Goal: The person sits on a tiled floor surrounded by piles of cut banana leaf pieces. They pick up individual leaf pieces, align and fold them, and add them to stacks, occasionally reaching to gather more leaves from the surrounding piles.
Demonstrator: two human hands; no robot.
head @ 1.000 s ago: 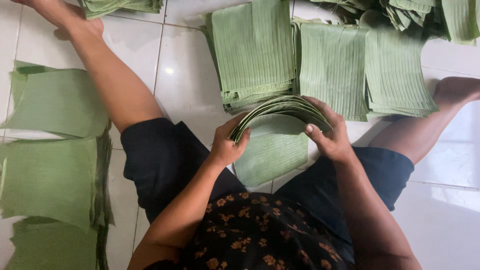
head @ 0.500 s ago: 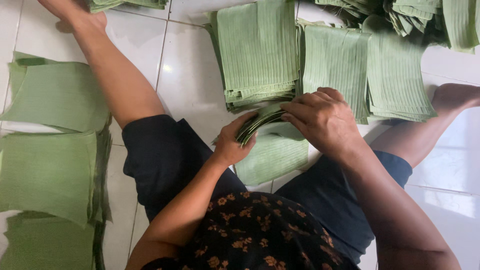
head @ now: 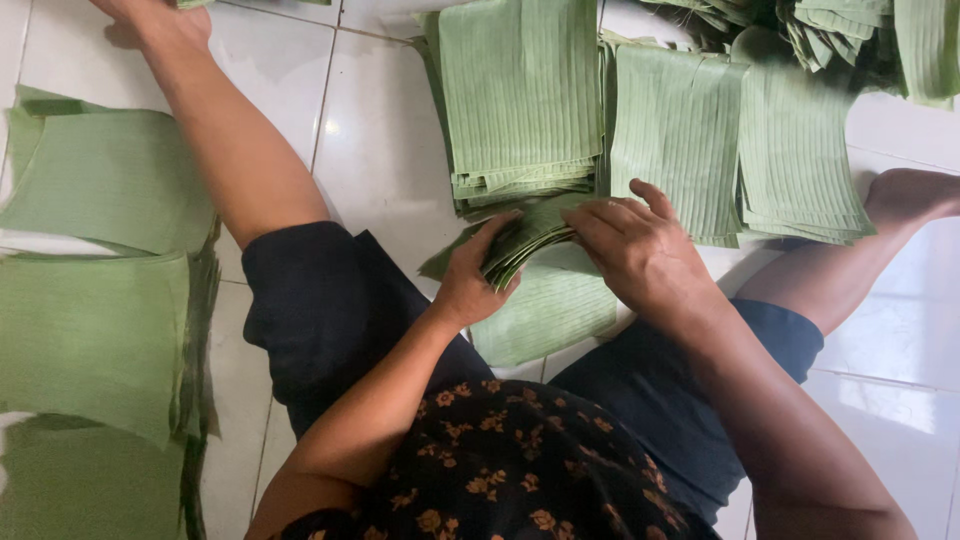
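Note:
I sit on a white tiled floor with my legs spread. Between my knees my left hand (head: 475, 278) grips the near edge of a thin bundle of cut green leaf sheets (head: 520, 238). My right hand (head: 635, 250) lies flat over the bundle's right end, fingers spread and pressing down on it. Under the bundle lies a single loose leaf sheet (head: 555, 310) on the floor. Just beyond my hands sits a neat stack of leaf sheets (head: 520, 95).
More stacks of leaf sheets (head: 740, 130) lie at the far right, with a heap of folded leaves (head: 850, 25) behind them. Three larger leaf piles (head: 95, 330) line the left edge. My bare left leg (head: 230, 150) and right foot (head: 910, 195) stretch outward.
The bundle was held up arched between both hands. Now it is lowered and flattened, and my right hand has moved over its top, pressing it down.

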